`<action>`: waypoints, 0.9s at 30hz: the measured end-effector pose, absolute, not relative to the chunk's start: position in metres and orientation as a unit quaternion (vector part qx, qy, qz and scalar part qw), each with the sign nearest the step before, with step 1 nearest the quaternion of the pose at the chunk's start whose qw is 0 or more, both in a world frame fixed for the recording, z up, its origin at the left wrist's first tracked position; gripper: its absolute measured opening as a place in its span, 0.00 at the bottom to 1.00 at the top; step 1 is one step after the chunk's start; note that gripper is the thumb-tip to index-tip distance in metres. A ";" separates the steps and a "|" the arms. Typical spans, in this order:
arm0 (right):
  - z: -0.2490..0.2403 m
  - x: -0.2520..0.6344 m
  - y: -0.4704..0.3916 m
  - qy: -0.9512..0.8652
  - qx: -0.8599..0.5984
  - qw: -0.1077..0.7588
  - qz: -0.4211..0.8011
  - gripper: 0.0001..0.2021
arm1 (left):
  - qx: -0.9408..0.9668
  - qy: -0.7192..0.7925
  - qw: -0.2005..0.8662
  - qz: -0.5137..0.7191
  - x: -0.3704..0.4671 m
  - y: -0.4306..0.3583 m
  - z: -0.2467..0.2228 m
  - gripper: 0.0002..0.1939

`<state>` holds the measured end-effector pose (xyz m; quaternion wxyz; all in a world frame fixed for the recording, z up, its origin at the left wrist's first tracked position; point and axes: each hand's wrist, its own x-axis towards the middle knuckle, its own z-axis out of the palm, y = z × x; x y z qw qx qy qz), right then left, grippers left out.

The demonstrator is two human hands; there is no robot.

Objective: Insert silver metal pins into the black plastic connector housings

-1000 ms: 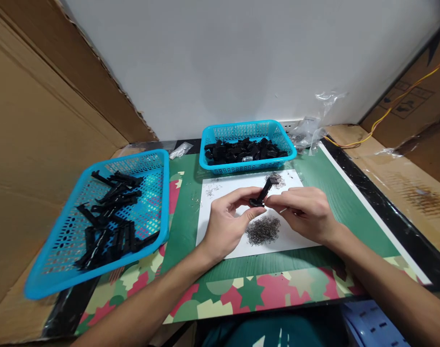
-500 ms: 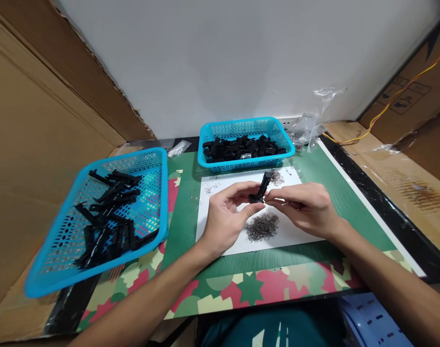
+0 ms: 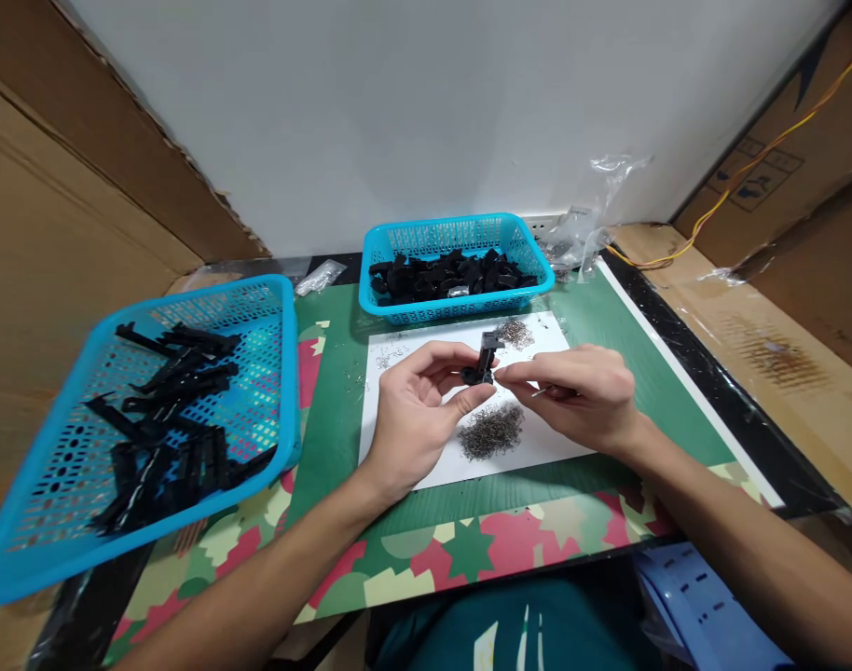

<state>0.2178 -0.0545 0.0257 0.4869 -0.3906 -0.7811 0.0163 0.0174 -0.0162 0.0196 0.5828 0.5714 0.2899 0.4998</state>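
Note:
My left hand (image 3: 426, 401) grips a black plastic part (image 3: 488, 354) between thumb and fingers, its long body standing up at a slight tilt. Close against its lower right side are the pinched thumb and forefinger of my right hand (image 3: 576, 391). A thin, pale rod-like piece (image 3: 542, 390) shows between the fingers of that hand; its exact kind is too small to tell. Below the hands, a pile of tiny metal pieces (image 3: 492, 431), perhaps springs, lies on a white sheet (image 3: 426, 475). A smaller brownish pile (image 3: 515, 334) lies behind the black part.
At the left, a blue basket (image 3: 295, 373) holds several long black parts (image 3: 181, 373). Another blue basket (image 3: 454, 308) at the back contains smaller black pieces (image 3: 460, 275). Clear plastic bags (image 3: 580, 233) lie back right. Cardboard (image 3: 41, 168) stands along the left; a wall closes the back.
The whole view has shifted, so things appear farther left. The black part has turned a little more upright in my left hand; my right fingers stay at its lower side.

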 end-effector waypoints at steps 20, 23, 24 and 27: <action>0.025 0.220 -0.049 -0.801 -0.335 0.495 0.023 0.07 | 0.574 0.306 0.588 0.480 0.016 -0.015 0.015 0.17; 0.025 0.223 -0.049 -0.803 -0.333 0.492 0.054 0.06 | 0.571 0.305 0.597 0.473 0.015 -0.014 0.014 0.17; 0.026 0.224 -0.049 -0.803 -0.335 0.489 0.065 0.06 | 0.569 0.303 0.603 0.469 0.015 -0.015 0.014 0.17; 0.025 0.225 -0.049 -0.801 -0.341 0.484 0.084 0.05 | 0.563 0.300 0.619 0.458 0.015 -0.016 0.014 0.16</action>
